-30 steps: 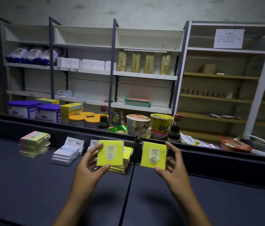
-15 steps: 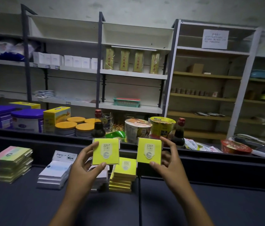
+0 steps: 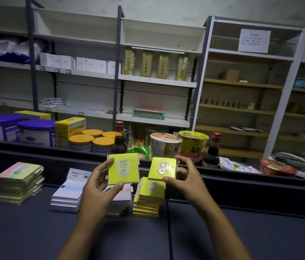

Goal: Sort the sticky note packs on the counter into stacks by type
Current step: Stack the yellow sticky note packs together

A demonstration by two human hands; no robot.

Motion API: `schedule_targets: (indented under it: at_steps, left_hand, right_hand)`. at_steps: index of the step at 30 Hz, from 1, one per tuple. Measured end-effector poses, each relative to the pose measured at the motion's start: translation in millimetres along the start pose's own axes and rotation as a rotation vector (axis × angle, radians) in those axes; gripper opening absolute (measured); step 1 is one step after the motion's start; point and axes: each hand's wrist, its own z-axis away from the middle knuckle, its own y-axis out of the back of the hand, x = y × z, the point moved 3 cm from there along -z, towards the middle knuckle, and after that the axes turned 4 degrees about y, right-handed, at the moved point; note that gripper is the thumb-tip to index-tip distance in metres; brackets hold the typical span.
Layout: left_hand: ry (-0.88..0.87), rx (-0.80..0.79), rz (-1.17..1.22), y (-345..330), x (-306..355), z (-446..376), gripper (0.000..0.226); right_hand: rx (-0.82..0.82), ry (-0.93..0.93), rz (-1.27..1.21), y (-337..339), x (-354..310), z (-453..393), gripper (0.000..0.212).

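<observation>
My left hand point(image 3: 99, 186) holds one yellow sticky note pack point(image 3: 123, 168) upright, label facing me. My right hand point(image 3: 187, 177) grips a second yellow pack point(image 3: 162, 168), tilted, just above the stack of yellow packs point(image 3: 149, 198) on the dark counter point(image 3: 35, 231). Left of that stack lies a white pack stack point(image 3: 121, 201), partly hidden behind my left hand. Further left is another white stack point(image 3: 68, 196), with a pastel multicolour stack point(image 3: 19, 182) at the far left.
A raised dark ledge point(image 3: 241, 186) runs behind the stacks. Beyond it stand purple-lidded tubs point(image 3: 35, 132), orange-lidded jars point(image 3: 81, 141), soy sauce bottles point(image 3: 212, 149) and noodle cups point(image 3: 164, 145). Shelving lines the back wall. A seam point(image 3: 168, 231) divides the counter.
The view has shifted closer to the stacks. My right hand has lowered and tilted its yellow pack toward the top of the yellow stack; my left hand keeps its pack raised.
</observation>
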Motion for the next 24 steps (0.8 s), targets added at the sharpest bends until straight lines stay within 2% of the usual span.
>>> schedule_targets:
  at_steps: [8,15,20,24]
  left_hand:
    - [0.031,0.029,0.018,7,-8,0,0.063]
    - [0.055,0.010,-0.018,4,-11,1,0.062]
    - [0.063,-0.025,-0.055,-2,-12,3,0.061]
    - [0.059,-0.027,-0.093,-7,-11,3,0.061]
  right_hand:
    - [-0.052,-0.072,-0.047,-17,27,-3,0.068]
    - [-0.094,-0.068,0.296,-23,57,-4,0.070]
    - [-0.111,-0.034,0.332,-22,61,-1,0.075]
    - [-0.008,0.024,0.357,-2,51,-1,0.065]
